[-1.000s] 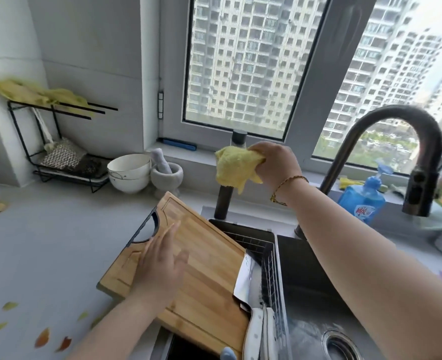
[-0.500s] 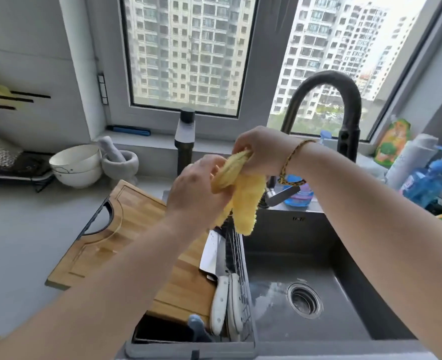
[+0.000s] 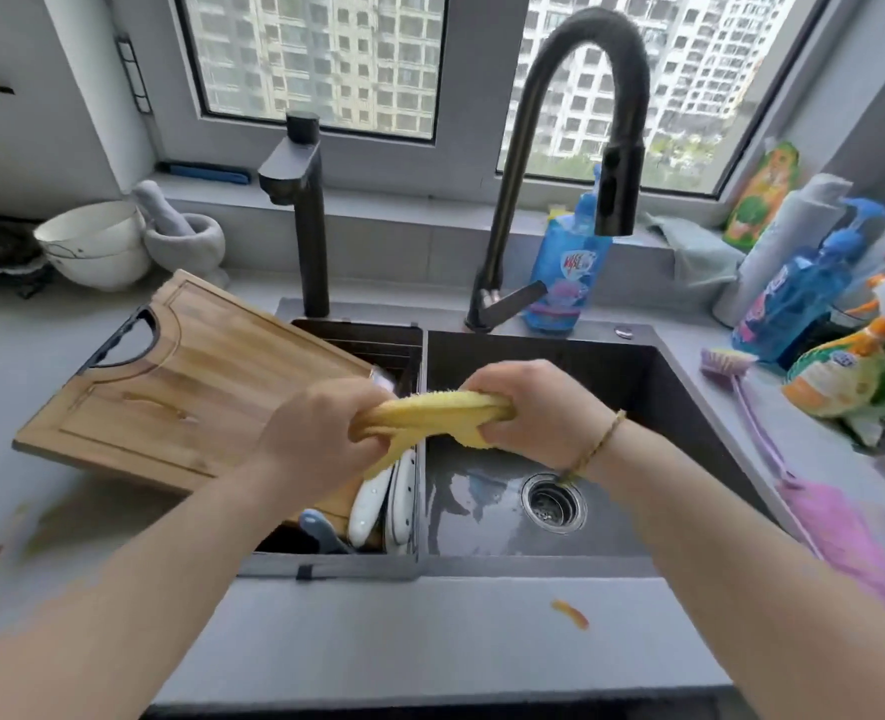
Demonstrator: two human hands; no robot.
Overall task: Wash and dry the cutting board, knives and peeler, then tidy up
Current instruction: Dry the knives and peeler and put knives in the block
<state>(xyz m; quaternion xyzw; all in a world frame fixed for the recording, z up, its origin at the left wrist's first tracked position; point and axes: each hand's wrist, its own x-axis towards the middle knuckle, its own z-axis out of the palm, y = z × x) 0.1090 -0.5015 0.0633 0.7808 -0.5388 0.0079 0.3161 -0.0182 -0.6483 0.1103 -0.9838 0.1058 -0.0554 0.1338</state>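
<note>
Both hands, left hand (image 3: 321,433) and right hand (image 3: 534,413), fists curled tight round the twisted yellow microfibre cloth (image 3: 430,407), wringing over the dark sink (image 3: 653,366); wooden cutting board (image 3: 191,387) left, white-handled knives (image 3: 378,496) near it; next likely wiping the board dry.

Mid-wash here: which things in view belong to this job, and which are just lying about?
Job in hand:
- yellow cloth, gripped by left hand and right hand
- cutting board
- white-handled knives
- grey-blue handle, probably the peeler
- sink

Lying about:
- stacked bowls
- mortar and pestle
- pink brush
- spray bottles
</note>
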